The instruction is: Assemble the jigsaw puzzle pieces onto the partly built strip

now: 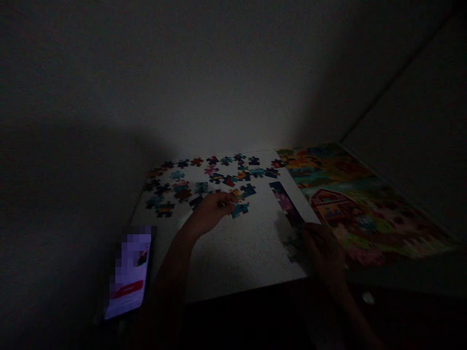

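In dim light, my left hand [209, 214] reaches over a white tabletop [233, 262] with its thumb and fingers pinched on a small yellowish puzzle piece [236, 193]. A teal puzzle piece [240, 210] and a dark blue puzzle piece [248, 189] lie beside those fingertips. Right of them is a narrow strip of joined puzzle pieces [286, 204], dark with pink. My right hand [326, 253] is at the strip's near end, fingers closed; shadow hides what they hold. Pale puzzle pieces [294, 245] show just left of that hand.
Several loose puzzle pieces [182, 194] spread over the table's far left. A colourful farm picture sheet [365, 209] covers the right side. A lit phone [129, 277] stands at the left edge. A pale wall [233, 97] rises behind the table.
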Tool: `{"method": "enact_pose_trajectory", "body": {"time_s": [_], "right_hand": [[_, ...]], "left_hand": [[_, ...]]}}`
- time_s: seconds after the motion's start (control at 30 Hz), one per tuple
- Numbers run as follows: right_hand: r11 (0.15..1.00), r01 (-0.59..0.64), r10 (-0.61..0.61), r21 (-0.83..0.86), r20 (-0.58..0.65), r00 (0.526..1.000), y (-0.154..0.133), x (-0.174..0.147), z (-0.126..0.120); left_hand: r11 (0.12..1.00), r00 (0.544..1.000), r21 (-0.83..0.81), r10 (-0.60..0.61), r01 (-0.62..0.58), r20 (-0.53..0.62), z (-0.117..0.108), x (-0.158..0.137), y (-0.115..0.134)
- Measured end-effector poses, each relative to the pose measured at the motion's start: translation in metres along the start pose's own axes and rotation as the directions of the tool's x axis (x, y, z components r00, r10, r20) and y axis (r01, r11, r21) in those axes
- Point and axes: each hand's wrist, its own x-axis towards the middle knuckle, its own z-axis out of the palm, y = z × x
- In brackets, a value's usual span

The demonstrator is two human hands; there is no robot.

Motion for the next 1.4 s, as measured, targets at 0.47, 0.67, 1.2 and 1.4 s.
{"method": "enact_pose_trajectory", "body": {"time_s": [0.47, 0.67, 1.2, 1.4], "right_hand": [[0.981, 0.189, -0.177, -0.051, 0.181, 0.967, 0.003, -0.008, -0.016], [0.943, 0.287, -0.235, -0.166, 0.276, 0.932, 0.003, -0.009, -0.015], [0.932, 0.297, -0.234, -0.206, 0.282, 0.93, 0.0, -0.009, -0.014], [0.931, 0.298, -0.235, -0.211, 0.28, 0.931, 0.0, -0.008, -0.013]], "left_hand": [[0.985, 0.998, 0.162, 0.044, -0.052, 0.054, 0.117, -0.059, 0.024], [0.971, 0.995, 0.234, 0.033, -0.054, 0.091, 0.117, -0.06, 0.027], [0.962, 0.987, 0.271, -0.004, -0.04, 0.16, 0.116, -0.059, 0.04], [0.989, 0.993, 0.144, 0.005, -0.022, 0.117, 0.117, -0.06, 0.036]]}}
